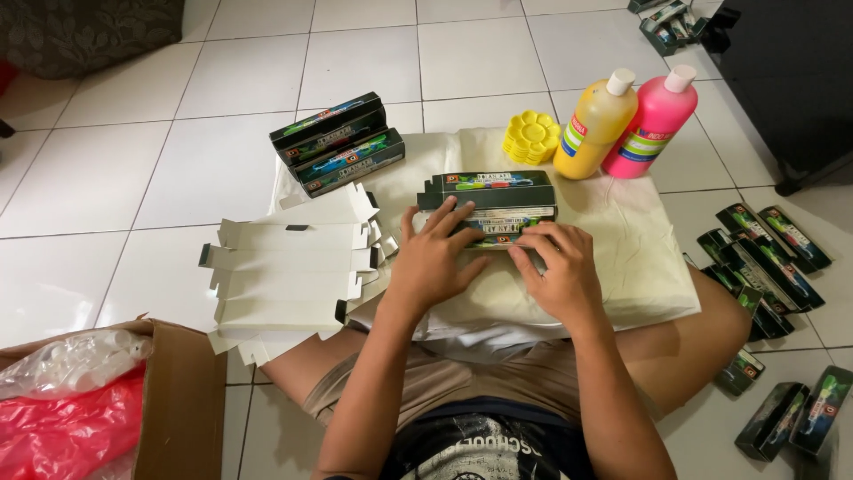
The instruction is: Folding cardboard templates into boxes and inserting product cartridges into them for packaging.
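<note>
A long dark printed carton (494,203) lies on a white cloth-covered pad (635,258) in front of me. My left hand (433,258) presses on the carton's left part with fingers spread. My right hand (553,267) rests on its right front edge, fingers curled onto it. To the left, a stack of flat unfolded white carton blanks (284,267) lies on the tiled floor. Two assembled dark cartons (338,142) sit stacked at the pad's far left corner.
A yellow paint bottle (593,124), a pink paint bottle (650,123) and a yellow flower-shaped palette (530,136) stand at the pad's far edge. Several small dark boxes (764,258) lie on the floor at right. A cardboard box (178,400) with red and clear plastic sits near left.
</note>
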